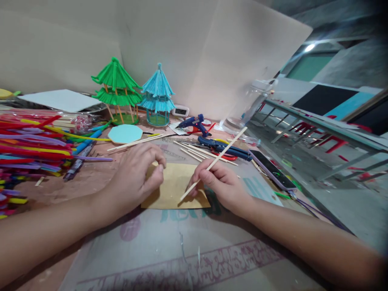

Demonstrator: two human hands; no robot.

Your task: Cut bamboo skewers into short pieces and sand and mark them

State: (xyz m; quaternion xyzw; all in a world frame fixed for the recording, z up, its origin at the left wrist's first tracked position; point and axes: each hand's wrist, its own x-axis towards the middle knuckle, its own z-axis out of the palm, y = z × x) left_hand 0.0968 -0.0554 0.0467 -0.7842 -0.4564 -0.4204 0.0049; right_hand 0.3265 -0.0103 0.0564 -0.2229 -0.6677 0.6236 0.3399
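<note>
My right hand [218, 182] is closed round a thin wooden stick [226, 149], held like a pen with its lower tip on a tan cardboard piece [176, 190]. My left hand [138, 174] rests on the left edge of that cardboard, fingers curled in a pinch; what it holds, if anything, is hidden. The cardboard lies on a large printed sheet [188, 250] covering the table.
Several loose wooden sticks [194, 151], a blue glue gun [194, 123], blue-handled cutters [224, 147] and a phone [271, 163] lie behind my hands. A heap of coloured straws [30, 145] fills the left. Green [117, 91] and blue [157, 95] pagoda models stand at the back, a light-blue octagon [125, 133] before them.
</note>
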